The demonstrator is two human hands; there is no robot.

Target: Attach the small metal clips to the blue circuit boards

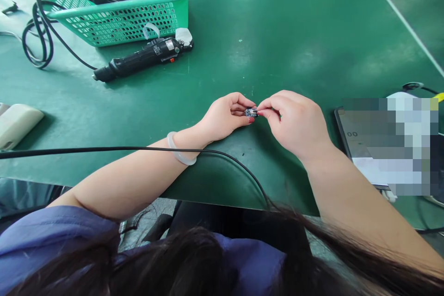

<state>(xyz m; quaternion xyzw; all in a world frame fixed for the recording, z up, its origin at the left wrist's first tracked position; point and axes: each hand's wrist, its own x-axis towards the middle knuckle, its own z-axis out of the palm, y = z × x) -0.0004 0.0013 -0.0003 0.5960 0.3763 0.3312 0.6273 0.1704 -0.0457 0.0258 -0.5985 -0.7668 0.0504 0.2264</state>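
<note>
A small dark circuit board (251, 113) with pale and metallic parts on it is held just above the green table. My left hand (225, 115) grips it from the left between thumb and fingers. From the right, my right hand (294, 118) is closed in a pinch, its thumb and fingertips meeting at the board's right end. Whether a tiny part sits inside that pinch is too small to tell. A pale bangle (180, 150) circles my left wrist.
A black electric screwdriver (142, 59) lies before a green perforated basket (121, 21) holding black cables. A black cable (104, 150) crosses over my left forearm. At right lies a partly blurred tablet-like device (357, 136); a beige object (22, 125) rests at left.
</note>
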